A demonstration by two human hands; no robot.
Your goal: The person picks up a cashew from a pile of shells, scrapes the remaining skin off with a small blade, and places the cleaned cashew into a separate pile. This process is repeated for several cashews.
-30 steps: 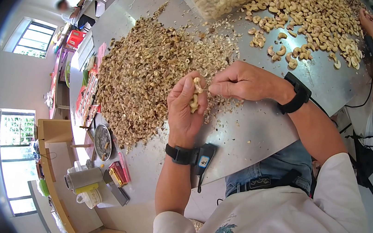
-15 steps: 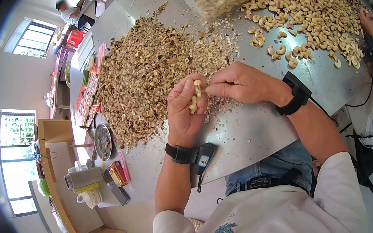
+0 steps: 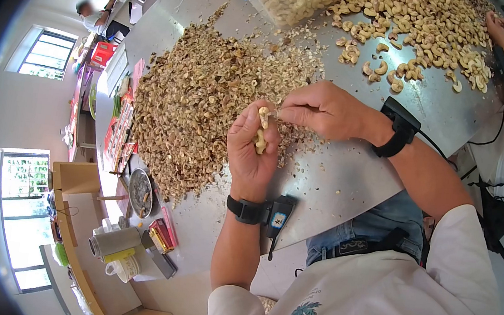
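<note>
My left hand is closed around cashew nuts, with pale kernels showing between thumb and fingers. Beside it, my right hand pinches thumb and forefinger together close to the upper kernel. Whatever lies in that pinch is too small to make out. Both hands are above the near edge of a large heap of brown and pale cashew skins and crumbs. Each wrist wears a black strap with a small device.
The metal table carries a plastic tub of cashews and a spread of cashew kernels at the back. A round metal dish and a cup are at left. A co-worker's hands are at far right.
My right fingers have shifted slightly against the upper cashew, and the kernels sit a little differently in my left hand. The heap and the table things stay put.
</note>
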